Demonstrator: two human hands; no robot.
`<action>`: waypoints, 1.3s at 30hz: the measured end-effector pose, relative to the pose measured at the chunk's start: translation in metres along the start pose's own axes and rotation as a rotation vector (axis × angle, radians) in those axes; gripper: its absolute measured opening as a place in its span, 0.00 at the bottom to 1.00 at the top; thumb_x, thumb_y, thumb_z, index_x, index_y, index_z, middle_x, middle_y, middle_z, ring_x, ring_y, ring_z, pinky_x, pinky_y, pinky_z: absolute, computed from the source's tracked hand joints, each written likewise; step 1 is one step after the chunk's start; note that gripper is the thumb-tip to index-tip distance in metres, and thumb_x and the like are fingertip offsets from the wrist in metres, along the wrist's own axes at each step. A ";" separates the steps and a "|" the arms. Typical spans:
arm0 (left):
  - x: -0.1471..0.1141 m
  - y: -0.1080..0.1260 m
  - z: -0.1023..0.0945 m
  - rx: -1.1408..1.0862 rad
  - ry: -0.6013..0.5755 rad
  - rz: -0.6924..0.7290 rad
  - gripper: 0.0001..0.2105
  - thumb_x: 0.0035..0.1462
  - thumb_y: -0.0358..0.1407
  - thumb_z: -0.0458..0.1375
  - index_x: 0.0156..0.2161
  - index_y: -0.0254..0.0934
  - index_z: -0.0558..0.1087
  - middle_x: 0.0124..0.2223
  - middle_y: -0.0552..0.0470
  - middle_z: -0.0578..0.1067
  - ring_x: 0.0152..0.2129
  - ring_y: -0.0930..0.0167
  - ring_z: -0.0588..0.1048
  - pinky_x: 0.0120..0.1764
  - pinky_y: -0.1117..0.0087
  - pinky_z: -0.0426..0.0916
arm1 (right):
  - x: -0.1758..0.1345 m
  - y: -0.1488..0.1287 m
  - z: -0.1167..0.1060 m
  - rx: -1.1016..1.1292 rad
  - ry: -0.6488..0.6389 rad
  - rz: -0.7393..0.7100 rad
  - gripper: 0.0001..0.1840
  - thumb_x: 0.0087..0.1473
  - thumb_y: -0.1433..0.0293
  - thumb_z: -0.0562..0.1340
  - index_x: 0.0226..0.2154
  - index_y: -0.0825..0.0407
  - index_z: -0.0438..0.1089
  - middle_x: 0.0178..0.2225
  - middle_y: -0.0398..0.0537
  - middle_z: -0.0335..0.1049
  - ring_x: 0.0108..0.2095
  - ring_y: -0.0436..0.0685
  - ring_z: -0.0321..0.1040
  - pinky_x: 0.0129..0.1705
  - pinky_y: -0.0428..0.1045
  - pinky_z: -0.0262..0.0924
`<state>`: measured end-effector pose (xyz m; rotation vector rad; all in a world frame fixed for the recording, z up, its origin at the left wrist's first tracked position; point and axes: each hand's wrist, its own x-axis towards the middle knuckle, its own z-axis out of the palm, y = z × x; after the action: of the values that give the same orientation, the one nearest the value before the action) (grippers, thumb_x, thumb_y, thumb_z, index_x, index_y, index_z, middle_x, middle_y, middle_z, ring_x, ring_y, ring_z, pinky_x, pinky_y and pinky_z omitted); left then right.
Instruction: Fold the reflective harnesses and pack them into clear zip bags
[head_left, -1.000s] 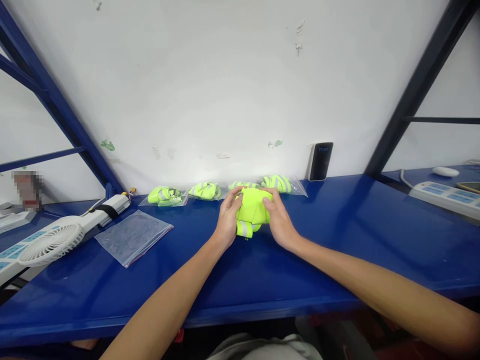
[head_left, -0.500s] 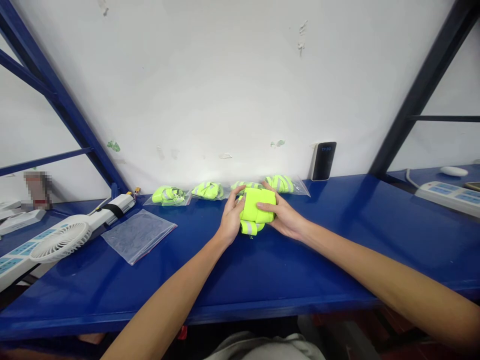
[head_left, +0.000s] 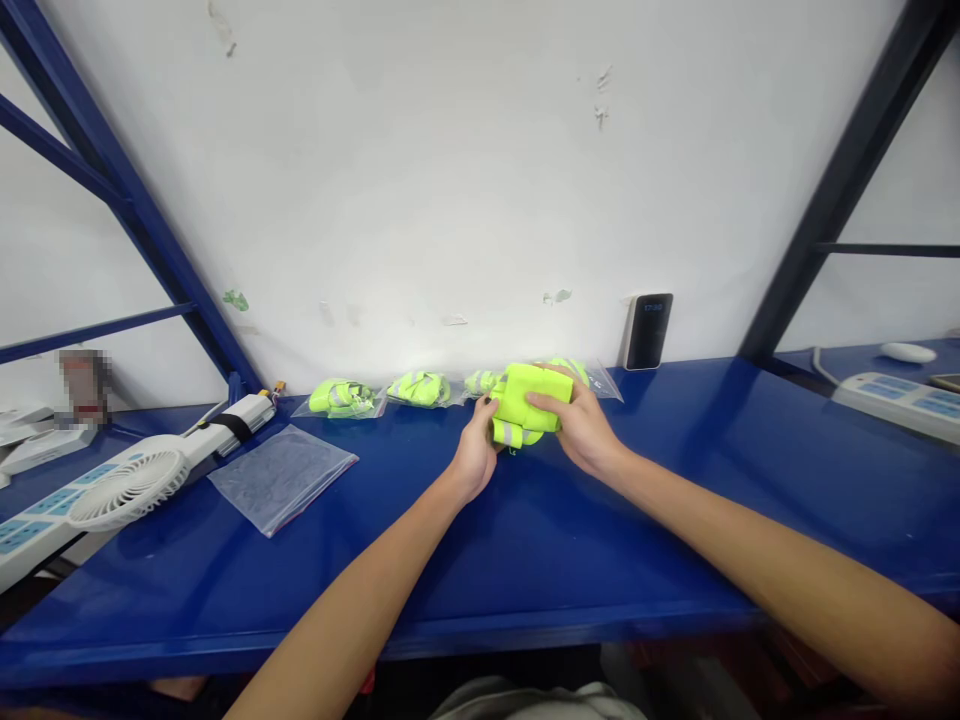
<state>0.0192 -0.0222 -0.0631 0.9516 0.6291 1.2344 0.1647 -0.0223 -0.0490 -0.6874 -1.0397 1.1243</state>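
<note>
A folded neon-yellow reflective vest (head_left: 517, 398) is held up between both hands above the blue table (head_left: 600, 540). My left hand (head_left: 475, 450) grips its left side, with some fingers hidden behind the bundle. On the right side, my right hand (head_left: 581, 420) is closed on the vest, thumb pressed across its front. A strap end with a grey reflective band hangs at the bottom. Behind it, along the wall, lie several similar bundles in clear bags, such as the bagged vest (head_left: 341, 398) at the left and another bagged vest (head_left: 420, 388) beside it.
A flat clear zip bag (head_left: 281, 478) lies left of my hands. Farther left are a white fan (head_left: 131, 490) and a long power strip (head_left: 37, 525). A phone-like device (head_left: 648, 331) leans on the wall; another power strip (head_left: 900, 400) sits at the right.
Both hands and the vest have shifted slightly right. The left fingers have come off the top of the bundle, and more of the bagged bundle behind shows. The view has tilted slightly.
</note>
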 end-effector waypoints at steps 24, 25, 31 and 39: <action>-0.012 0.019 -0.022 1.704 -0.367 1.063 0.28 0.57 0.31 0.57 0.63 0.45 0.61 0.59 0.38 0.57 0.56 0.54 0.61 0.55 0.51 0.62 | 0.003 -0.012 -0.014 0.168 0.001 0.600 0.07 0.55 0.78 0.60 0.38 0.55 0.70 0.29 0.46 0.76 0.26 0.52 0.73 0.28 0.45 0.72; -0.012 0.021 -0.022 1.716 -0.404 1.063 0.26 0.57 0.33 0.58 0.61 0.43 0.64 0.57 0.38 0.60 0.55 0.54 0.62 0.54 0.51 0.62 | 0.003 -0.010 -0.014 0.155 -0.040 0.606 0.08 0.54 0.78 0.61 0.38 0.56 0.70 0.29 0.46 0.76 0.26 0.52 0.74 0.28 0.45 0.72; -0.011 0.022 -0.025 1.624 -0.476 0.942 0.12 0.59 0.40 0.58 0.47 0.41 0.74 0.47 0.43 0.70 0.45 0.61 0.69 0.48 0.59 0.64 | 0.003 0.000 -0.021 0.050 -0.127 0.648 0.10 0.52 0.77 0.63 0.39 0.56 0.70 0.28 0.47 0.75 0.25 0.53 0.74 0.27 0.47 0.73; -0.002 0.012 -0.025 1.322 -0.324 0.731 0.13 0.60 0.45 0.57 0.33 0.39 0.78 0.33 0.49 0.70 0.34 0.66 0.67 0.39 0.64 0.61 | 0.002 0.003 -0.020 -0.105 -0.158 0.564 0.18 0.48 0.72 0.68 0.44 0.52 0.69 0.36 0.49 0.77 0.31 0.57 0.76 0.31 0.56 0.77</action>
<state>-0.0078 -0.0176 -0.0652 2.6011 0.8629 1.1443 0.1822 -0.0185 -0.0593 -1.0268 -1.0736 1.6377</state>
